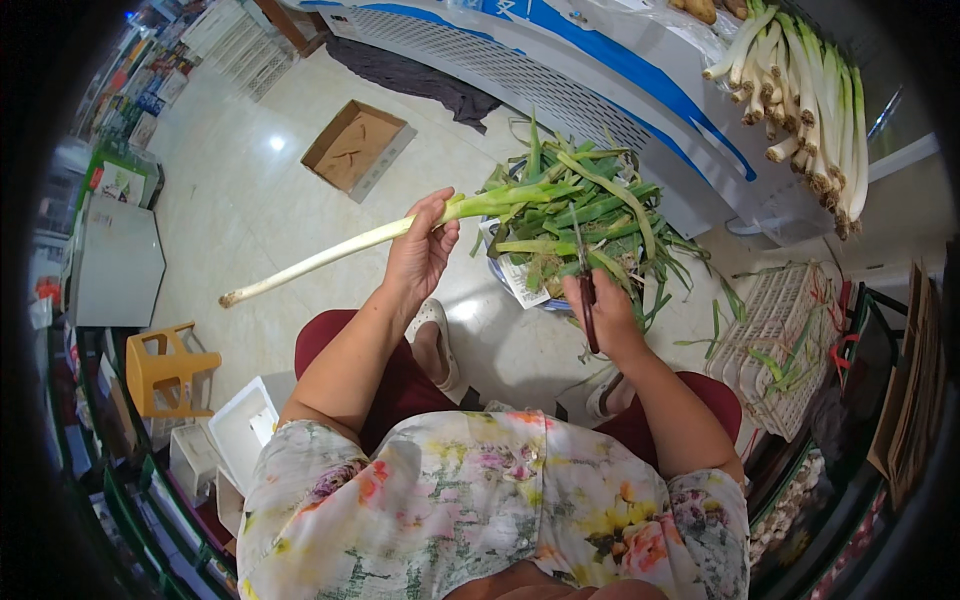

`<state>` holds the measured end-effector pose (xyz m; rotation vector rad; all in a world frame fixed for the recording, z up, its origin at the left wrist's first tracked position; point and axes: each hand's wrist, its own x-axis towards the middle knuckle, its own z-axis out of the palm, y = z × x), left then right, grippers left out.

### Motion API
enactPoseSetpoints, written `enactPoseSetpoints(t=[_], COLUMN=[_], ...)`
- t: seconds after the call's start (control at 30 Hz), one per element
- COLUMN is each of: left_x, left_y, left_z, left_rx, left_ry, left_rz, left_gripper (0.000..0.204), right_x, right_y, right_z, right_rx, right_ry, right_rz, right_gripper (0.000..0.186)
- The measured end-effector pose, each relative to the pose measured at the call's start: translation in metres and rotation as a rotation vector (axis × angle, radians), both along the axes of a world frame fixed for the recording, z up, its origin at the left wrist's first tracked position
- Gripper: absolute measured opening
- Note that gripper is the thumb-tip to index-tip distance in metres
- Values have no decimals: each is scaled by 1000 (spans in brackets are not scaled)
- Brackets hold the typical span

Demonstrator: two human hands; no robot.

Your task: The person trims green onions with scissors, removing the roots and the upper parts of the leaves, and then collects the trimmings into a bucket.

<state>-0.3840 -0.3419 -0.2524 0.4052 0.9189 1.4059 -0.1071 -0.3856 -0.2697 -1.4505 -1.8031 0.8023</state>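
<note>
A long leek (320,258), white at the root end and green at the top, lies across my left hand (420,245), whose fingers are wrapped round it. My right hand (605,310) grips scissors (588,315) with dark handles, blades pointing up beside the leek's green tops. Beneath these, cut green leaves (630,220) are heaped over a round container (525,298) with printed paper at its side; some leaves hang over its edge.
A cardboard box (342,150) lies on the tiled floor (230,220). An orange stool (160,365) and white foam box (235,420) are at left. A bundle of leeks (820,130) rests on a white appliance (640,80); a plastic crate (760,360) stands at right.
</note>
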Motion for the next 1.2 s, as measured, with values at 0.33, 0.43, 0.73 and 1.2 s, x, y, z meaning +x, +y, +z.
enactPoseSetpoints(t=[0.33, 0.43, 0.73, 1.2], left_x=[11, 12, 6, -33], left_y=[-20, -21, -12, 4], left_z=[15, 11, 20, 11], left_rx=[-141, -70, 76, 125], left_ry=[146, 197, 268, 74], left_rz=[-186, -230, -327, -249], left_gripper=[29, 28, 18, 22], right_x=[7, 8, 10, 37], right_y=[29, 30, 31, 18], right_z=[45, 28, 26, 57], right_rx=[76, -138, -488, -16], right_ry=[192, 339, 787, -127], right_rz=[80, 151, 85, 240], right_gripper=[40, 25, 24, 47])
